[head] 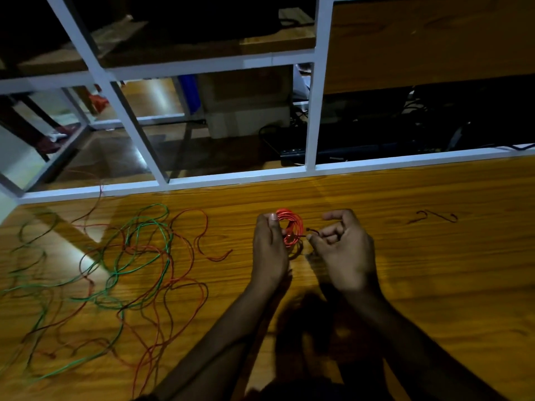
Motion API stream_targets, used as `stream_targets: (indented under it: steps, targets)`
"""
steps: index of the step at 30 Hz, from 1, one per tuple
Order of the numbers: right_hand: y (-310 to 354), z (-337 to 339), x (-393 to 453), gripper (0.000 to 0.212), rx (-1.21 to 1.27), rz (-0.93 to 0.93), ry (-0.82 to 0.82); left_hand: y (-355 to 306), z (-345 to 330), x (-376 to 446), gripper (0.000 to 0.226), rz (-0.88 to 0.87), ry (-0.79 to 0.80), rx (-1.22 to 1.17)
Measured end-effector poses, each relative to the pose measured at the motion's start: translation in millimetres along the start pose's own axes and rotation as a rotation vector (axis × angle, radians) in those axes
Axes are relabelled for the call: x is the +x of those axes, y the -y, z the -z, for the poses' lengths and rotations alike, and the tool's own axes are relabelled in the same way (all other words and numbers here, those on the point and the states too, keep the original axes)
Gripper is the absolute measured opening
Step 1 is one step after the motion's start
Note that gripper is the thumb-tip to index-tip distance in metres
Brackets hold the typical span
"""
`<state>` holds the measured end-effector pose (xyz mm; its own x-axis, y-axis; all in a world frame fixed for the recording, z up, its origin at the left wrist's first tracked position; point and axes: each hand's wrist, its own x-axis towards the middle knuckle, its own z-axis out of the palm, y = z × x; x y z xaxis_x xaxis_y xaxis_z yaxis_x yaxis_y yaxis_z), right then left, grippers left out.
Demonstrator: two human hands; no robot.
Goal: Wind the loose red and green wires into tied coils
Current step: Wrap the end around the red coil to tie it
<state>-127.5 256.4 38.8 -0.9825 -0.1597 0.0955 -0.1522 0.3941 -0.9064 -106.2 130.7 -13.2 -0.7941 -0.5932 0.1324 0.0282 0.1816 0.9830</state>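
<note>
Bench (405,270): glossy wood-grain laminate. Loose red and green wires (130,270) lie tangled at nine o'clock, thin and springy. Red coil (291,230), compact and round, is at centre. Left hand (267,250) grip is closed around the coil. Right hand (341,247) pinches the tail end (311,231) at three o'clock. Recommendation: keep the coil clamped and pull the tail snug through the loops.

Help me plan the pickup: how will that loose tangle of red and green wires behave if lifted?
The loose wires look thin and curl freely, so probably floppy and light. Red and green strands cross repeatedly, so they would likely snag and lift together.
</note>
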Motion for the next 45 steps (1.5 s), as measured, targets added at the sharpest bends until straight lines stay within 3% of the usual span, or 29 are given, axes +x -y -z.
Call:
stream_targets:
  steps: [4,10,14,19,23,28,34,45]
  targets:
    - [-9.5,0.2,2.6,0.016,0.006,-0.029,0.022,0.7,-5.3,-2.5,0.035,0.04,0.007,-0.033]
    - [-14.5,6.5,6.9,0.009,0.211,-0.16,0.041,-5.1,-11.3,-3.7,0.031,0.088,-0.049,-0.094]
    - [-14.5,9.6,8.9,0.012,0.279,-0.251,0.083,-10.9,-15.7,-4.8,0.03,0.089,-0.058,-0.13]
    - [-11.8,8.0,7.5,0.022,0.203,-0.19,0.069,-6.9,-18.8,-6.0,0.027,0.063,-0.069,-0.091]
    - [-10.6,8.7,7.0,0.013,0.253,-0.193,0.045,-5.6,-17.5,-7.4,0.029,0.06,-0.068,-0.085]
    - [-8.2,9.4,4.3,0.034,0.288,-0.199,0.06,-9.2,-19.3,-8.7,0.027,0.067,-0.057,-0.011]
    - [-12.6,7.3,6.7,0.007,0.32,-0.173,0.001,-12.0,-20.6,-8.4,0.028,0.067,-0.045,-0.044]
    - [-20.8,4.2,11.7,0.015,0.268,-0.282,-0.001,-4.1,-21.4,-5.8,0.027,0.051,-0.102,-0.033]
